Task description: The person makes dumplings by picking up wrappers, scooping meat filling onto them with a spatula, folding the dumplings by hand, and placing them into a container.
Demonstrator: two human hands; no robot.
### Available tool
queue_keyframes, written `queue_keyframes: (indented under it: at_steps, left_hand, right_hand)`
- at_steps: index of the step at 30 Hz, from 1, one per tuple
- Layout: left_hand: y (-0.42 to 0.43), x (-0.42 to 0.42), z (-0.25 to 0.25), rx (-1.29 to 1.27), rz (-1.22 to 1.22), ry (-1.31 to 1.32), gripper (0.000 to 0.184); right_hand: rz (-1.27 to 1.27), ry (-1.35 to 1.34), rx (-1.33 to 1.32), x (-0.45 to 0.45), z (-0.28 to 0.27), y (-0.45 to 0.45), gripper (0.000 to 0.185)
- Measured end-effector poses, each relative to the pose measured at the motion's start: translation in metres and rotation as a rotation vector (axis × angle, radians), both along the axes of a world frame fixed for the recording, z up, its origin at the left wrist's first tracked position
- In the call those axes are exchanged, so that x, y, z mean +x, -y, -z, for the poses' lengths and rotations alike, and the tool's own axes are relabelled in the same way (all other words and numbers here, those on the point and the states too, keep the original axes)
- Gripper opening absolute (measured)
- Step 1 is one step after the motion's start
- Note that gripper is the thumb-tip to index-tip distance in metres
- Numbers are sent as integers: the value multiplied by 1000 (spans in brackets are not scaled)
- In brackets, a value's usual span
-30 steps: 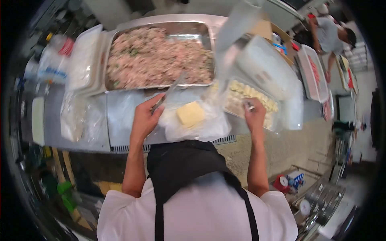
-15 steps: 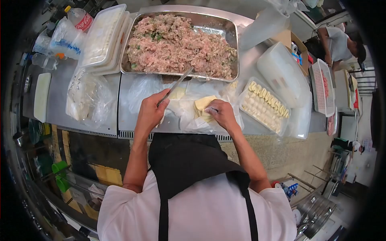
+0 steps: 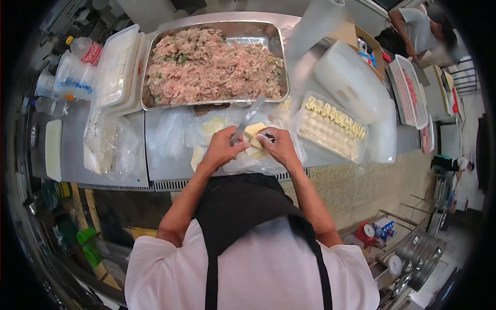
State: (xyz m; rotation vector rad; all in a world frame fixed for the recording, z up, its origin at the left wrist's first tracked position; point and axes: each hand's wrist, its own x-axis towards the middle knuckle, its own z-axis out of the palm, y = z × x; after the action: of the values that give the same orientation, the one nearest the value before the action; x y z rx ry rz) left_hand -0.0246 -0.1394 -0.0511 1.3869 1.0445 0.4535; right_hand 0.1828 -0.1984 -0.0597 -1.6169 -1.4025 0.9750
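My left hand [image 3: 223, 149] is closed round the lower end of a flat metal spatula [image 3: 255, 108], whose tip reaches the near rim of a steel tray. The fingers of my right hand [image 3: 283, 147] pinch a pale yellow dough wrapper [image 3: 254, 140], close beside my left fingertips. More square wrappers [image 3: 254, 129] lie just behind, on crumpled plastic sheeting [image 3: 248, 164]. Pink minced meat with green bits [image 3: 217, 72] heaps in the steel tray [image 3: 217, 104] beyond both hands.
To the right, a clear plastic box [image 3: 330, 147] holds rows of filled dumplings. An upright plastic container [image 3: 354, 82] stands behind it. On the left are stacked lidded boxes [image 3: 116, 70], bagged wrappers [image 3: 111, 147] and a cola bottle [image 3: 84, 49]. Another person [image 3: 421, 31] is at far right.
My left hand has moved right with the spatula, close to my right hand. My right hand has a wrapper drawn toward the left fingers. The whole view has shifted slightly.
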Motion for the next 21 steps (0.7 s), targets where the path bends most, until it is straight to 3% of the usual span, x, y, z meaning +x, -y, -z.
queue_keyframes:
  at_steps: [4, 6, 7, 8, 9, 11, 12, 14, 15, 16, 17, 19, 21]
  left_hand:
    - [8, 24, 10, -41, -65, 71, 19]
    - [6, 22, 19, 39, -32, 8, 18]
    - [7, 20, 19, 205, -31, -49, 17]
    - [7, 17, 19, 374, -32, -105, 16]
    - [8, 12, 10, 351, 4, -203, 16]
    - [7, 2, 15, 382, -5, -176, 16]
    - [4, -2, 17, 399, -18, -150, 16]
    - [-15, -3, -9, 378, -21, -177, 21]
    - [-30, -1, -24, 567, 93, -261, 23]
    - [-43, 2, -40, 752, 205, -348, 27]
    - [-52, 12, -62, 748, 197, -352, 27]
    - [-64, 43, -97, 856, 349, -609, 27]
    - [-83, 59, -65, 928, 390, -614, 24]
  right_hand:
    - [47, -17, -50, -5, -3, 6, 16]
    - [148, -41, -43, 1, 3, 5, 17]
    - [154, -39, -33, 8, 10, 5, 17]
    - [217, -181, 2, 19, 18, 6, 17]
    - [277, -326, 38, 31, 22, 9, 18]
    - [360, -885, -45, 55, 6, 21, 28]
    - [360, -886, -39, 65, -3, 27, 28]
    - [418, -1287, 95, 81, -18, 38, 46]
    - [417, -1287, 91, 86, -23, 41, 46]
    - [355, -1464, 138, 90, -27, 44, 49]
    - [286, -1641, 185, 91, -29, 45, 52]
    - [298, -1635, 161, 87, -22, 41, 54]
    - [300, -1630, 138, 82, -20, 35, 55]
